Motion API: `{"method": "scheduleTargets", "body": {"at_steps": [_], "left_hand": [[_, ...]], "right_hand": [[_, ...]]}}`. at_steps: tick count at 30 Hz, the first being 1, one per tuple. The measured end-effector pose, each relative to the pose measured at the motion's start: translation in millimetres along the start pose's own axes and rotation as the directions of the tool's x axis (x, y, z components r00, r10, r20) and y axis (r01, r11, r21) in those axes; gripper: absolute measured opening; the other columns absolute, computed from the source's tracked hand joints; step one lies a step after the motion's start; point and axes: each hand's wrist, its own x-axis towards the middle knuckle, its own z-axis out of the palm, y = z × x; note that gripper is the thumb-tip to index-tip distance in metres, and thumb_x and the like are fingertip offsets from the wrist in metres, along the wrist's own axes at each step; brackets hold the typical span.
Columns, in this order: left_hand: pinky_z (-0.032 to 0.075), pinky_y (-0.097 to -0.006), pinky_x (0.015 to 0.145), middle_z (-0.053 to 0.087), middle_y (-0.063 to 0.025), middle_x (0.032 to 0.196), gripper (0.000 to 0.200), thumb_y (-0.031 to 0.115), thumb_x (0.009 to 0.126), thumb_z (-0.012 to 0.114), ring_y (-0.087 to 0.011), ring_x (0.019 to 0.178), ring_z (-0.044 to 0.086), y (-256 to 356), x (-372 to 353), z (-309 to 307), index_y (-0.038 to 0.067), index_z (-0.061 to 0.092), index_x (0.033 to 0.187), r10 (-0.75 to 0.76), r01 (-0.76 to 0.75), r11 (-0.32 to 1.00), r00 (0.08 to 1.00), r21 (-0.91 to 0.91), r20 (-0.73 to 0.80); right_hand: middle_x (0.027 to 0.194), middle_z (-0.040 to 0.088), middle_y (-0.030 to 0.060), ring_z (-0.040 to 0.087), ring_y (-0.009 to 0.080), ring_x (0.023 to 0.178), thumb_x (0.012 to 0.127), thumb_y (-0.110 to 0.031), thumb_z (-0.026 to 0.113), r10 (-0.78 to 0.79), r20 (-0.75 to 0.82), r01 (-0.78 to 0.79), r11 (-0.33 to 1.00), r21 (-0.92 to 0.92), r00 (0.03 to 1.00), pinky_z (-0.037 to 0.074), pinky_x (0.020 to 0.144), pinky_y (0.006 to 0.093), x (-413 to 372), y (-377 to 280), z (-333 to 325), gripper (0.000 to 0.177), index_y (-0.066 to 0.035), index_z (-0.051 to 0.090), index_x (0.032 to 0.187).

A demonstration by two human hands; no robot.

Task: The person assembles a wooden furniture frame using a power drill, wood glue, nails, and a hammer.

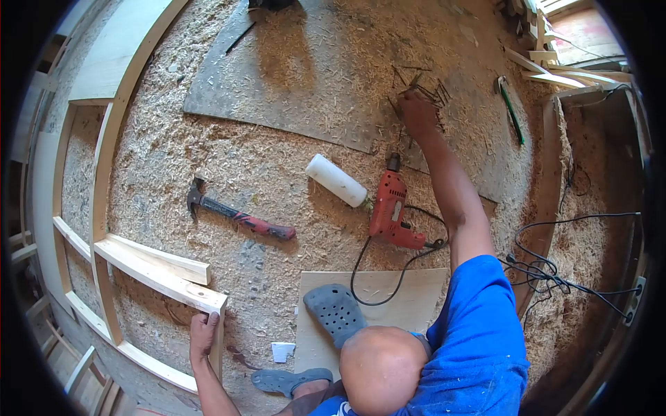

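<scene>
The wooden frame [156,272] is gripped at its near corner by the left hand [202,334]. Loose nails [442,92] on the board [326,104] are touched by the right hand [418,114]; whether any are held cannot be told.

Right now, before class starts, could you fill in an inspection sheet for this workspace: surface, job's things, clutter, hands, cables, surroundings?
Surface: floor and grey board, both strewn with shavings.
Job's things: beam at left; nails on the grey board; hammer and drill lying down.
Clutter: white cylinder, white scrap.
Hands: left hand at the beam's end, right hand at the nails; grips unclear.
Cables: cord looped beside the drill; black cables tangled at right.
Surroundings: timber frame at left.
</scene>
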Motion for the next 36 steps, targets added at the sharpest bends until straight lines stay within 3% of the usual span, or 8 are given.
{"method": "scheduleTargets", "body": {"at_steps": [6, 9, 11, 14, 19, 24, 27, 36], "left_hand": [[0.048, -0.0305, 0.065, 0.07, -0.0026, 0.076, 0.061, 0.06, 0.092, 0.07, -0.0117, 0.07, 0.06, 3.6, -1.8, -0.2, -0.002, 0.075, 0.092, -0.023, 0.023, 1.0, 1.0, -0.016, -0.002], [0.048, -0.0313, 0.065, 0.07, -0.0028, 0.075, 0.059, 0.057, 0.092, 0.072, -0.0116, 0.07, 0.06, 2.2, -1.0, 0.0, -0.002, 0.075, 0.091, -0.025, 0.025, 1.0, 1.0, -0.004, -0.017], [0.048, -0.0317, 0.064, 0.069, -0.0029, 0.075, 0.058, 0.055, 0.093, 0.072, -0.0115, 0.07, 0.06, 5.0, -1.7, -1.4, -0.002, 0.075, 0.091, -0.036, 0.036, 0.999, 0.999, 0.003, -0.024], [0.048, -0.0321, 0.064, 0.069, -0.0034, 0.074, 0.054, 0.05, 0.094, 0.073, -0.0112, 0.069, 0.06, 8.9, -0.5, -2.8, -0.003, 0.074, 0.09, -0.083, 0.086, 0.991, 0.996, 0.102, -0.033], [0.042, -0.0378, 0.057, 0.056, -0.0049, 0.063, 0.05, 0.039, 0.096, 0.068, -0.0133, 0.062, 0.05, 32.1, -6.3, 4.6, -0.006, 0.063, 0.076, -0.009, 0.018, 0.992, 0.997, 0.121, -0.071], [0.053, -0.0374, 0.091, 0.076, -0.0132, 0.102, 0.035, 0.027, 0.097, 0.061, -0.0231, 0.103, 0.07, 10.9, 6.2, 3.0, -0.001, 0.073, 0.112, 0.086, -0.082, 0.972, 0.996, 0.22, -0.01], [0.05, -0.0384, 0.066, 0.071, -0.0141, 0.072, 0.048, 0.043, 0.097, 0.065, -0.0187, 0.068, 0.066, 22.0, -0.5, -1.4, -0.003, 0.076, 0.086, 0.028, -0.026, 0.969, 1.0, 0.244, -0.007], [0.051, -0.0311, 0.066, 0.072, -0.0055, 0.076, 0.062, 0.06, 0.096, 0.065, -0.0121, 0.072, 0.065, 0.7, 7.1, -2.6, -0.002, 0.076, 0.091, -0.03, 0.023, 0.995, 0.997, 0.093, 0.066]], "right_hand": [[0.112, 0.069, 0.0081, 0.067, 0.0282, 0.111, 0.088, -0.009, 0.064, -0.283, -0.015, 0.283, 0.958, 0.047, 0.959, 0.058, 0.085, 0.0417, 3.7, 21.8, 5.9, 0.02, -0.011, 0.07, 0.107], [0.107, 0.072, 0.0085, 0.072, 0.0271, 0.099, 0.092, -0.007, 0.067, 0.172, -0.135, -0.069, 0.828, 0.556, 0.976, 0.06, 0.082, 0.0377, 8.5, 13.2, 8.0, 0.015, -0.007, 0.069, 0.107], [0.103, 0.072, 0.0099, 0.073, 0.0245, 0.09, 0.096, -0.008, 0.07, 0.361, 0.337, -0.234, -0.3, 0.925, 0.869, 0.061, 0.08, 0.0346, 9.3, 5.9, 5.2, 0.014, -0.003, 0.066, 0.108], [0.103, 0.071, 0.0104, 0.073, 0.0214, 0.092, 0.098, -0.01, 0.069, 0.256, 0.333, -0.168, -0.505, 0.846, 0.907, 0.062, 0.078, 0.0327, -6.7, -25.2, -16.7, 0.015, 0.001, 0.064, 0.108], [0.102, 0.071, 0.0115, 0.073, 0.0221, 0.092, 0.097, -0.008, 0.07, 0.152, 0.284, -0.147, -0.58, 0.801, 0.947, 0.062, 0.079, 0.0337, -30.5, -86.7, -60.2, 0.017, 0.0, 0.064, 0.11], [0.102, 0.071, 0.0113, 0.072, 0.0198, 0.091, 0.096, -0.008, 0.071, -0.011, 0.248, -0.206, -0.596, 0.776, 0.969, 0.062, 0.082, 0.0342, -79.9, -195.6, -84.8, 0.017, -0.002, 0.064, 0.111], [0.095, 0.072, 0.009, 0.071, 0.0163, 0.087, 0.095, -0.009, 0.073, -0.14, 0.237, -0.275, -0.456, 0.846, 0.961, 0.06, 0.079, 0.031, -148.1, -290.0, -95.7, 0.018, -0.001, 0.066, 0.109], [0.09, 0.073, 0.0082, 0.072, 0.0136, 0.083, 0.095, -0.007, 0.072, -0.436, 0.334, -0.522, -0.439, 0.732, 0.836, 0.061, 0.075, 0.0291, -239.9, -424.7, -103.2, 0.011, 0.0, 0.065, 0.099]]}}
